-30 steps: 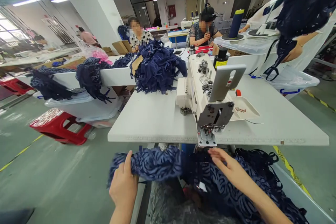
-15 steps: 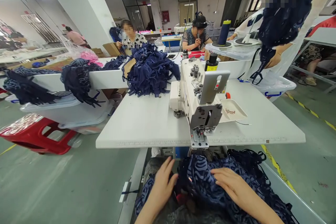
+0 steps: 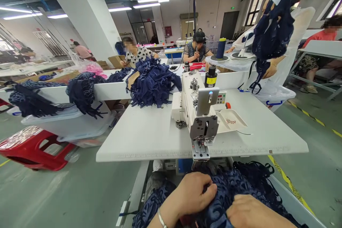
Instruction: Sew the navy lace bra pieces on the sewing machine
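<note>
A heap of navy patterned fabric pieces with thin straps lies on my lap, below the table's front edge. My left hand is over the heap with its fingers curled into the cloth and its thumb close to them. To its right, my right hand is closed, knuckles up, on the same fabric; its fingertips are hidden. Just beyond the hands stands a white sewing machine, and no cloth shows at its presser foot.
On the white table sit a navy strap pile and a tray of small brown parts. A red stool and plastic bins stand left. Navy pieces hang at right. Several co-workers sit beyond.
My left hand has moved right, from the heap's left side onto the fabric, and its fingers have curled. My right hand has moved lower and closed. The head view has tilted up slightly.
</note>
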A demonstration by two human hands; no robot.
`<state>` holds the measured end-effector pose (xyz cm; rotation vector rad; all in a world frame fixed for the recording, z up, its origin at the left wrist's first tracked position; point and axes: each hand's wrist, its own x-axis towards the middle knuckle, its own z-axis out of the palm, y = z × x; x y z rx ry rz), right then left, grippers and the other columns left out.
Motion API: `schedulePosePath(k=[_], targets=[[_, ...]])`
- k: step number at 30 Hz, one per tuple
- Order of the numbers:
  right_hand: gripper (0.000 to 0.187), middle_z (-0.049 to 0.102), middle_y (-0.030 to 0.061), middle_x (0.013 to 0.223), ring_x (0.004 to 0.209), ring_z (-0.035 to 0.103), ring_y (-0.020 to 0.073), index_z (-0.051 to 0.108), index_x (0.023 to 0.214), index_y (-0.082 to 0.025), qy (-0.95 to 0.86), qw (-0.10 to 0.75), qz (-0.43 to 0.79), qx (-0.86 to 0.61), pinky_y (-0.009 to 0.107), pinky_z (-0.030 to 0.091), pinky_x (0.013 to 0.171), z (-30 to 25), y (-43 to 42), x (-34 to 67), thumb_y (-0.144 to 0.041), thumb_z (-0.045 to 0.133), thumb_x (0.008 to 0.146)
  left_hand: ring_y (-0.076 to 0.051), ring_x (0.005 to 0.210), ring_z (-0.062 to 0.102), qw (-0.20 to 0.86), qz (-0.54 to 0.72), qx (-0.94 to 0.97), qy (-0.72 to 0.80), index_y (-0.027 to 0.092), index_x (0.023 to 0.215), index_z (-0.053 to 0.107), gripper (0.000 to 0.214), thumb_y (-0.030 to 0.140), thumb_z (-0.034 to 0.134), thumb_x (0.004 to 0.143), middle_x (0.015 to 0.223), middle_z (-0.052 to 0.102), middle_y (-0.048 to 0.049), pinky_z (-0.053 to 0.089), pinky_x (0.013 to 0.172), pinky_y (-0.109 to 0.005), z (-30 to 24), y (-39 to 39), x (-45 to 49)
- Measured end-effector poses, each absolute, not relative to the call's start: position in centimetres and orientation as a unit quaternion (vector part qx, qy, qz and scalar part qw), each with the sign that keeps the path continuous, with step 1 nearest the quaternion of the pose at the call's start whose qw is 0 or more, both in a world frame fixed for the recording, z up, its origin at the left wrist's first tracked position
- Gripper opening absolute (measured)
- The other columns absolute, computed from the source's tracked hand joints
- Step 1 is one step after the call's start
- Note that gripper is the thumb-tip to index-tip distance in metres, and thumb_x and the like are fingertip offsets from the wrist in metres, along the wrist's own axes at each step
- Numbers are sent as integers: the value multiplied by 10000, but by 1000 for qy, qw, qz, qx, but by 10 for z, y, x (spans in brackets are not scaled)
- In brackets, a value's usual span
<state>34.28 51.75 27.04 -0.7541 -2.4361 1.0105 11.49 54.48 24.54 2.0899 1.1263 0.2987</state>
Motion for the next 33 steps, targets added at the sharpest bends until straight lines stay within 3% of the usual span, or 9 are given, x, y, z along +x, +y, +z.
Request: schedulePosePath(k=[3,7,11,13,17,19,23,28,33], targets=[[378,736,39,894,851,674,189,698,1027,-278,-858,176,353,-328,280,517,867,264,527,349,-505,405,954,-82,509,270,510,132,713,463,149,523,506,477,504,570,836,506,303,59,224,479,-234,245,544,104],[624,708,90,972,936,646,255,702,1047,-247,-798,177,415,-400,364,529,876,236,523,353,-716,337,857,-95,640,382,631,271,599,412,123,801,636,413,534,602,819,680,470,32,303,583,-211,256,540,100],[645,579,116,1319,1289,465,275,551,1330,-216,-674,256,521,-456,416,340,1117,222,517,332,-646,301,918,-100,668,405,608,326,574,441,131,901,610,352,470,514,898,733,494,22,346,641,-217,270,536,119],[593,545,100,1357,1311,433,256,535,1339,-219,-611,318,550,-472,388,303,1138,230,524,315,-606,350,929,-104,659,413,566,327,595,466,138,835,597,333,435,472,921,711,497,22,347,628,-220,271,536,127],[422,652,63,1120,1052,570,214,654,1114,-221,-527,442,546,-479,296,441,964,251,552,291,-549,510,892,-136,731,515,398,326,665,541,170,810,604,189,314,523,902,793,576,-3,397,669,-241,270,539,134],[372,656,32,892,853,578,181,666,972,-199,-503,470,539,-486,256,471,789,253,569,285,-538,549,872,-154,805,574,344,329,680,558,194,932,616,90,246,561,883,884,615,-14,450,722,-252,268,543,133],[328,551,-27,666,642,501,138,581,848,-192,-504,497,540,-455,237,426,636,239,605,276,-519,556,856,-181,989,627,204,312,743,556,215,1168,563,317,86,461,897,1150,625,-61,531,841,-298,255,550,126],[241,624,29,784,759,569,192,586,876,-187,-602,464,443,-476,305,467,740,226,638,268,-408,492,852,-204,1002,639,-37,236,843,483,147,1257,543,503,-40,328,843,1269,607,-100,571,840,-315,230,553,111],[260,645,113,1021,1003,591,265,619,937,-174,-682,434,345,-477,383,478,866,237,650,263,-334,447,825,-179,904,650,-147,260,813,499,119,1264,545,516,-34,270,855,1240,627,-124,572,800,-292,195,556,115]])
